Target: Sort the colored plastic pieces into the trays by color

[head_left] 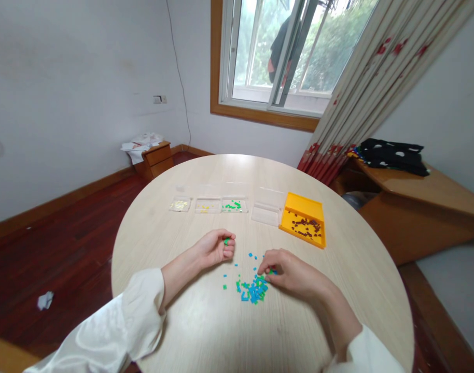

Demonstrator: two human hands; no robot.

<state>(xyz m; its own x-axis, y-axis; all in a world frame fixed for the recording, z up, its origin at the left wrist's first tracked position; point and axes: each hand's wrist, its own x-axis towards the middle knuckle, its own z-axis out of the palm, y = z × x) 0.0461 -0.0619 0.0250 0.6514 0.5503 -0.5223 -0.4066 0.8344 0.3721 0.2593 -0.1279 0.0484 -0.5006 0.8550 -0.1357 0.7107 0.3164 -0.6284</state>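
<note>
My left hand (217, 247) is turned palm up above the table, its fingers curled around a green piece (226, 241). To the right, my right hand (287, 270) reaches palm down over the edge of a loose pile of small blue and green pieces (256, 290). Its thumb and fingertips are bent close together at the pile; whether a piece sits between them is hidden. A few blue pieces (250, 255) lie scattered above the pile, and a lone green piece (225, 287) rests to its left.
Beyond my hands stand clear boxes with cream pieces (179, 204), yellow pieces (206, 208) and green pieces (233, 205). A clear box (266, 213) sits beside an opened yellow case (305, 204) with brown pieces (307, 226). The round table (198, 321) carries everything.
</note>
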